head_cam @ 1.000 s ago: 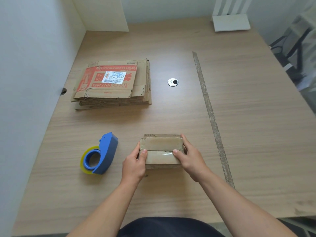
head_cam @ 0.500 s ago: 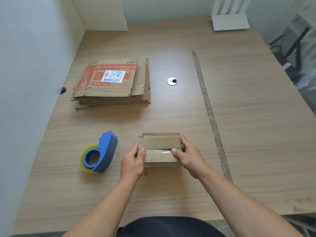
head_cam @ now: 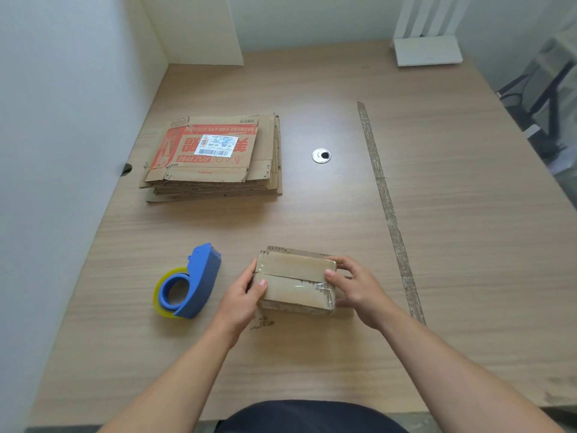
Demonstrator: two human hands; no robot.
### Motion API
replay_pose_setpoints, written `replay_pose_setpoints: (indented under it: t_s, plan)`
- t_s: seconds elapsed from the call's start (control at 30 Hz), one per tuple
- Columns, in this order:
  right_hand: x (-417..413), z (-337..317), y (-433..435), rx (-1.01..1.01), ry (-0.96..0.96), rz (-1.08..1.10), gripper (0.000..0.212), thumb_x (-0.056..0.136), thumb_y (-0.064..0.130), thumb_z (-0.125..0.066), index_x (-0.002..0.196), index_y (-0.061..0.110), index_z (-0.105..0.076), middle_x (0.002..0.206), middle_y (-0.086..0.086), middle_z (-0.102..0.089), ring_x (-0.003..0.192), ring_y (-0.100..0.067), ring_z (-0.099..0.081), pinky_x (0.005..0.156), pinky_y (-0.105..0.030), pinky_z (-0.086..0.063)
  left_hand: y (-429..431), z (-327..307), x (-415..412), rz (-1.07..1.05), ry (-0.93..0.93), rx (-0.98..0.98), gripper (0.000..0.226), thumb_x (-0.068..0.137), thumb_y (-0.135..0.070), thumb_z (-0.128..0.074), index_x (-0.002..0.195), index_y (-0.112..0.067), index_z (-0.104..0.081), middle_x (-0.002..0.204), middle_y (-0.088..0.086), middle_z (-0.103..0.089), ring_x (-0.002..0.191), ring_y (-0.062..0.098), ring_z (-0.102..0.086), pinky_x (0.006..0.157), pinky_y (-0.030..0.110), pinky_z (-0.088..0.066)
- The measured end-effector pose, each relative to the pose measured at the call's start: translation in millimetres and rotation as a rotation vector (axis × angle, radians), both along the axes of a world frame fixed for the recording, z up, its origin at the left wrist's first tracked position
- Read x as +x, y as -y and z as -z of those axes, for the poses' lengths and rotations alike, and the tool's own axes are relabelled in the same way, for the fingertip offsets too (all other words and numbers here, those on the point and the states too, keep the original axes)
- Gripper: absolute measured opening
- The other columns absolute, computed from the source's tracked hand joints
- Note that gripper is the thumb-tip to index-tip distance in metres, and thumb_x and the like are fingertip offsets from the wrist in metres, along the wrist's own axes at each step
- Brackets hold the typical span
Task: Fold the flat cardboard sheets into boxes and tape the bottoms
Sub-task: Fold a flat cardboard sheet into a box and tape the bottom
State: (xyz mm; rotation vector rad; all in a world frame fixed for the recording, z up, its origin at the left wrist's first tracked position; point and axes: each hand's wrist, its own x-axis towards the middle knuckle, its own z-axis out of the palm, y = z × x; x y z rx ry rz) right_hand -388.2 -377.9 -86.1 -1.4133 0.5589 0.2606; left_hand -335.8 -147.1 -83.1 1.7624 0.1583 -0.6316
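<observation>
Wooden table (head_cam: 468, 260) holds cardboard stack (head_cam: 212, 157), blue tape dispenser (head_cam: 192, 282), tape strip (head_cam: 387, 207)

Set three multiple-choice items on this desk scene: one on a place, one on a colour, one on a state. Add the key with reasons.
1. Where does the tape dispenser lie?
A. left of the box
B. right of the box
C. on top of the box

2. What colour is the dispenser's body?
A. red
B. blue
C. green

3. How is the box held?
A. by both hands
B. by one hand
C. by no hand

Key:
1 A: it lies on the table at the box's left, apart from it.
2 B: its body is plainly blue.
3 A: the left hand and the right hand hold its two ends.
</observation>
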Motion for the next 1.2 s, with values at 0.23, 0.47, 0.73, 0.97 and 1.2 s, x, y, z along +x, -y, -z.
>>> replay_pose_setpoints:
  t_s: [0.23, 0.47, 0.73, 0.97, 1.2]
  plan:
    - [-17, 16, -23, -0.148, 0.046, 0.149, 0.062, 0.081, 0.047, -0.072, 0.139, 0.039, -0.052, 0.131, 0.000, -0.063, 0.113, -0.010, -0.065, 0.101, -0.041, -0.052, 11, 7, -6, -0.280, 0.147, 0.116, 0.031, 0.098, -0.021, -0.060, 0.128, -0.022, -0.066, 0.114, -0.019, -0.066, 0.115, -0.001, -0.059, 0.087, 0.008, -0.040]
    - [-18, 20, -41, -0.383, -0.012, 0.407, 0.021, 0.100, 0.024, -0.055, 0.101, 0.022, -0.076, 0.096, 0.011, -0.067, 0.095, -0.007, -0.056, 0.083, -0.021, -0.041, 38, -9, -6, -0.302, 0.200, 0.070, 0.032, 0.094, -0.021, -0.066, 0.126, -0.018, -0.067, 0.119, -0.011, -0.069, 0.115, 0.003, -0.062, 0.102, 0.023, -0.047]
    - [1, -4, -23, 0.274, -0.098, 0.526, 0.028, 0.106, 0.027, -0.043, 0.109, 0.016, -0.068, 0.096, -0.004, -0.073, 0.088, -0.025, -0.067, 0.084, -0.046, -0.053, 44, -49, 13, 0.253, 0.988, 0.153, 0.034, 0.088, -0.032, -0.065, 0.113, -0.010, -0.074, 0.124, -0.004, -0.065, 0.115, 0.005, -0.061, 0.101, 0.018, -0.046]
    - [-6, -6, -34, 0.353, -0.118, 0.444, 0.031, 0.106, 0.028, -0.044, 0.109, 0.009, -0.069, 0.099, -0.012, -0.075, 0.096, -0.030, -0.070, 0.077, -0.045, -0.058, 50, -62, 16, 0.151, 1.043, 0.097, 0.027, 0.090, -0.026, -0.065, 0.116, -0.018, -0.068, 0.110, -0.012, -0.067, 0.104, 0.011, -0.066, 0.092, 0.024, -0.053]
    - [-4, -15, -40, 0.383, -0.109, 0.454, 0.032, 0.106, 0.027, -0.044, 0.108, 0.007, -0.069, 0.098, -0.013, -0.076, 0.100, -0.033, -0.069, 0.082, -0.048, -0.058, 53, -60, 26, 0.167, 1.195, 0.247, 0.027, 0.096, -0.019, -0.058, 0.114, -0.004, -0.072, 0.115, 0.005, -0.071, 0.109, 0.015, -0.062, 0.099, 0.023, -0.048]
